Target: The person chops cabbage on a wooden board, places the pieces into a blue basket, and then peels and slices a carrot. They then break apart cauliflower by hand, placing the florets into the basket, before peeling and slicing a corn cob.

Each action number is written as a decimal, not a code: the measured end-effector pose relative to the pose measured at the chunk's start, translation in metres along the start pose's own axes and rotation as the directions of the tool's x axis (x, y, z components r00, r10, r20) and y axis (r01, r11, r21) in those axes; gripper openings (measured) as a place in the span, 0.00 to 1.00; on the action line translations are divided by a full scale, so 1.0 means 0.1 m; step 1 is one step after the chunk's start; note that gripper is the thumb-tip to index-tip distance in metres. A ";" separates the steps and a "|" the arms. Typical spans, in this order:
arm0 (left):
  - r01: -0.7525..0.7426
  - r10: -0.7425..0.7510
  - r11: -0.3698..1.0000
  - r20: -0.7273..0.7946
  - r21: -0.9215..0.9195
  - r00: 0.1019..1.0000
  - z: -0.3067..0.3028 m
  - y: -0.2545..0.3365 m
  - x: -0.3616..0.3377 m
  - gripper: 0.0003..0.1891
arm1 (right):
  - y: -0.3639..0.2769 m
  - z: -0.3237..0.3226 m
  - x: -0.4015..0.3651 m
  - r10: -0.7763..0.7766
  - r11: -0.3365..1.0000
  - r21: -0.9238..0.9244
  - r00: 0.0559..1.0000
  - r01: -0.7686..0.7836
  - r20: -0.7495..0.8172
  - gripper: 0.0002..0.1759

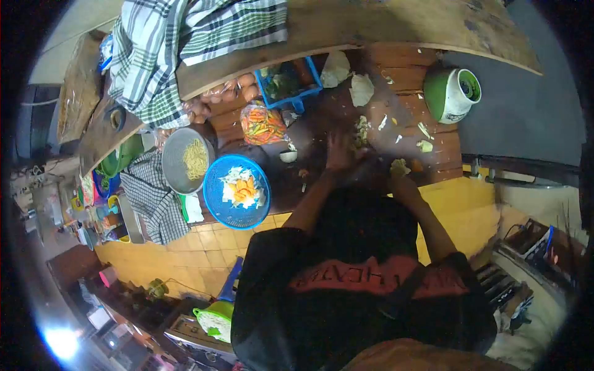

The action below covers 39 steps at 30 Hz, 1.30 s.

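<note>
My left hand (340,153) rests on the dark, wet-looking tabletop, its fingers stretched forward. Just ahead of those fingers lies a small heap of pale green vegetable scraps (361,133), probably cabbage. My right hand (403,184) is low at the table's near edge, closed around pale yellow-green vegetable scraps (400,167); its fingers are partly hidden. An orange piece (417,166) lies beside it. Left of my left hand is a small white bowl-shaped piece (288,156). Two large pale leaves (362,90) lie farther back.
A blue basket (213,213) holds sliced white and orange vegetables. Beside it are a grey bowl (170,162) of noodles, a bag of chillies (263,123), eggs (229,94) and a blue crate (291,99). A green-white container (440,96) stands right, under a raised wooden shelf (396,21).
</note>
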<state>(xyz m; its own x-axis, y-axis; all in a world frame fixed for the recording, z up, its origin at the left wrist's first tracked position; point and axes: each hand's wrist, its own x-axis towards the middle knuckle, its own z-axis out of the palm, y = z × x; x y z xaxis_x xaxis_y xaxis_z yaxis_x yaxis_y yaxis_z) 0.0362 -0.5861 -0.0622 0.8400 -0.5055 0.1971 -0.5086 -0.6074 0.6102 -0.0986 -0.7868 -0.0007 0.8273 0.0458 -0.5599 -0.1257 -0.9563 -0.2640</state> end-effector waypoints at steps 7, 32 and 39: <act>-0.095 0.077 0.988 0.145 0.122 0.986 0.24 -0.11 0.10 0.23 | 0.31 0.03 -0.37 0.079 0.957 0.291 0.959 0.004 -0.274 0.23; 0.574 -0.751 0.659 -0.463 -0.486 0.470 -2.25 -0.62 -1.61 0.16 | -0.52 -0.59 1.43 -0.168 0.955 -0.284 0.946 0.086 -0.278 0.20; 0.316 -0.810 0.586 -0.535 -0.746 0.240 -2.74 -0.75 -2.13 0.14 | -0.78 -0.46 1.57 -0.465 0.835 -0.107 0.589 0.540 -0.660 0.19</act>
<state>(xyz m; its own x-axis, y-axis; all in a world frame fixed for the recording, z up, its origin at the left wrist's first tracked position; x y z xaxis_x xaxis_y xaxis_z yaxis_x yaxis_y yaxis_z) -0.0526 -0.2647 0.0600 0.7147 0.6985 -0.0366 0.1083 -0.0587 0.9924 0.0660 -0.7186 -0.0315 0.9076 0.2814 0.3117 0.4001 -0.8047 -0.4386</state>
